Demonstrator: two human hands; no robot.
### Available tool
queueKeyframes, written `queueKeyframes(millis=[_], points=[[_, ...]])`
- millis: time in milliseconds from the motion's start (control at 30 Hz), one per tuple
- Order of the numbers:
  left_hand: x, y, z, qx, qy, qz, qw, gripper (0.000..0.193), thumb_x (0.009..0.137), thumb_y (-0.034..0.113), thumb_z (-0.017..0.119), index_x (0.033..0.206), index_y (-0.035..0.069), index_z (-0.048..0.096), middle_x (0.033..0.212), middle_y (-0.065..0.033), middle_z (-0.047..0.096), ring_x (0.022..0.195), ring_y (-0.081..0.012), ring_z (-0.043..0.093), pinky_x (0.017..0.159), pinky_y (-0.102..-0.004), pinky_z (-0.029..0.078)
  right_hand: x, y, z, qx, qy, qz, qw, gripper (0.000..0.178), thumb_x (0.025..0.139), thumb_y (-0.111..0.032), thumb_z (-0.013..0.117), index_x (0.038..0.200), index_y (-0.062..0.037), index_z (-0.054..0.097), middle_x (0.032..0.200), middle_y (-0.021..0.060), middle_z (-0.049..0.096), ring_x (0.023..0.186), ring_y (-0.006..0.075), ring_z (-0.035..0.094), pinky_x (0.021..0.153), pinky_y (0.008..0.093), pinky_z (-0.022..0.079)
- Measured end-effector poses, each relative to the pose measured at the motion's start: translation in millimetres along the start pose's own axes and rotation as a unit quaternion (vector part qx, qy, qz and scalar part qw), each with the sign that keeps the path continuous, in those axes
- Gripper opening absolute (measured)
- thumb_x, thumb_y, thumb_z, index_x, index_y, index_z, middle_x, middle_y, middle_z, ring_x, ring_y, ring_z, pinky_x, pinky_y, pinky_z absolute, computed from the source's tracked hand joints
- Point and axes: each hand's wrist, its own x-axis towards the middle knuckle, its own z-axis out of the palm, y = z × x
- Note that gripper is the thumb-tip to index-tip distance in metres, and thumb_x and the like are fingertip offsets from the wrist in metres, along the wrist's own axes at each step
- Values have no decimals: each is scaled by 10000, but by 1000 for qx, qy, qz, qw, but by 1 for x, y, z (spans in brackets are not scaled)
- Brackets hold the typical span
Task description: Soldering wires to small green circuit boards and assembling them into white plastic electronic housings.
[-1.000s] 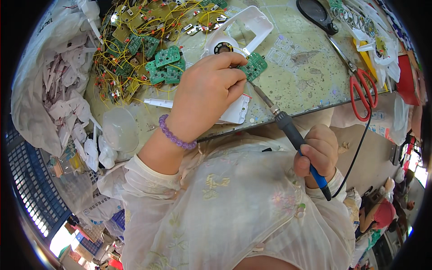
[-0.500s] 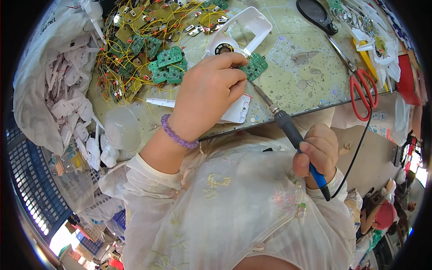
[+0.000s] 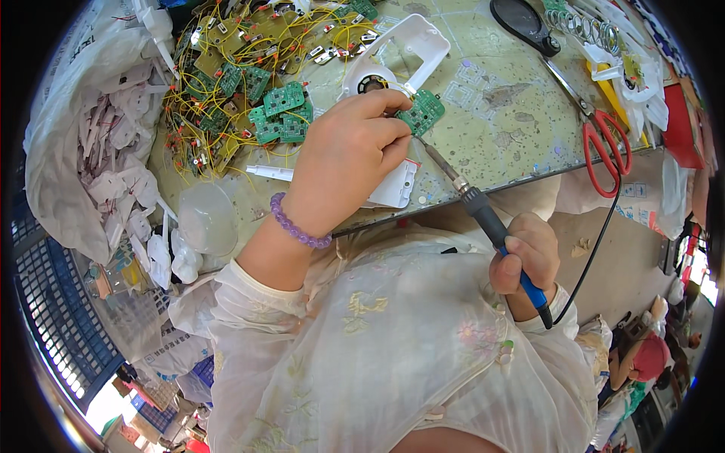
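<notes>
My right hand (image 3: 526,260) is wrapped round the blue and black handle of a soldering iron (image 3: 483,211). The iron slants up to the left, its tip at the lower edge of a green circuit board (image 3: 423,112). With its fingers pinched at the board's left side, my left hand (image 3: 368,136) steadies it; the fingertips are partly hidden. Just behind lies a white plastic housing (image 3: 430,38) with a round dark part in it. Under my left hand a second white plastic piece (image 3: 394,189) sits at the table's near edge.
Several green boards (image 3: 284,112) and a heap of yellow-wired boards (image 3: 249,53) lie to the left. Beyond them is a bag of white plastic parts (image 3: 121,136). Red-handled scissors (image 3: 606,151), a black oval-handled thing (image 3: 525,24) and a metal spring (image 3: 585,29) are at the right. The iron's black cord (image 3: 600,253) trails beside my right hand.
The hands, board and iron keep nearly the same pose. The whole view has shifted slightly, and the iron's tip stays at the board's lower edge.
</notes>
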Motion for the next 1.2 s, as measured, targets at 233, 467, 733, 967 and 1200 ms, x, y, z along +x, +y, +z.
queueKeyframes(millis=[233,467,733,967,1200], points=[[1,0,1,7,-3,1,1000,86,729,44,704,812,21,695,996,-62,673,809,-219,660,681,-298,530,1,-1,-5,-15,4,-4,1000,184,877,-108,573,993,16,504,641,89,531,477,215,487,419,335,388],[0,1,0,7,0,-6,1000,83,730,46,703,808,19,692,1002,-62,674,779,-215,658,670,-297,529,0,4,-4,-10,37,-9,999,175,871,-100,567,988,17,510,629,85,526,457,209,469,416,326,376],[0,6,-16,-31,51,-4,998,177,733,66,730,897,43,667,965,-77,641,876,-278,615,751,-341,493,0,5,-12,0,76,34,997,157,883,-101,542,988,10,508,593,74,514,436,188,445,410,312,351],[-2,8,-31,45,-91,47,994,133,732,87,723,857,60,685,872,-49,598,861,-257,561,726,-350,449,2,9,-10,-7,144,43,989,178,928,-163,486,957,12,504,574,61,450,453,123,395,427,260,309],[5,11,-28,2,-113,48,992,100,745,65,708,841,56,682,872,-64,597,860,-259,566,729,-353,451,0,8,-10,8,155,60,986,179,922,-166,493,950,10,507,587,65,452,456,121,396,427,260,309]])
